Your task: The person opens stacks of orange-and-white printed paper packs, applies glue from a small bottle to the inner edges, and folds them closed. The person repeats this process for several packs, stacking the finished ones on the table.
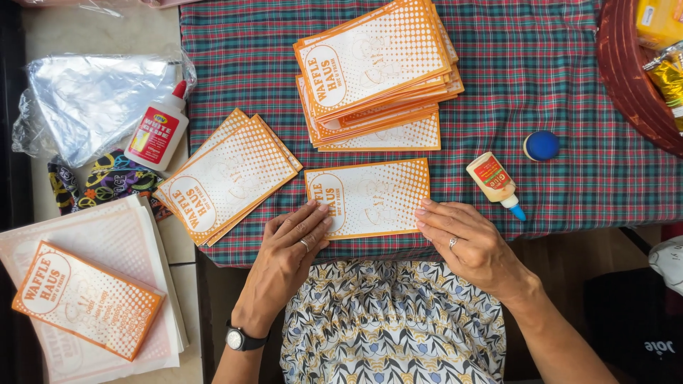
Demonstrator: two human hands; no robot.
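Observation:
A white paper bag with orange dotted print lies flat near the front edge of the plaid cloth. My left hand presses its fingertips on the bag's lower left corner. My right hand rests its fingertips on the bag's right edge. Both hands lie flat with fingers together, gripping nothing. A small glue bottle with a blue tip lies on the cloth just right of the bag. Its blue cap sits apart, further back.
A tall stack of the same bags sits at the back, a smaller stack to the left. A larger white glue bottle, clear plastic sleeves, flat paper sheets and a red basket surround them.

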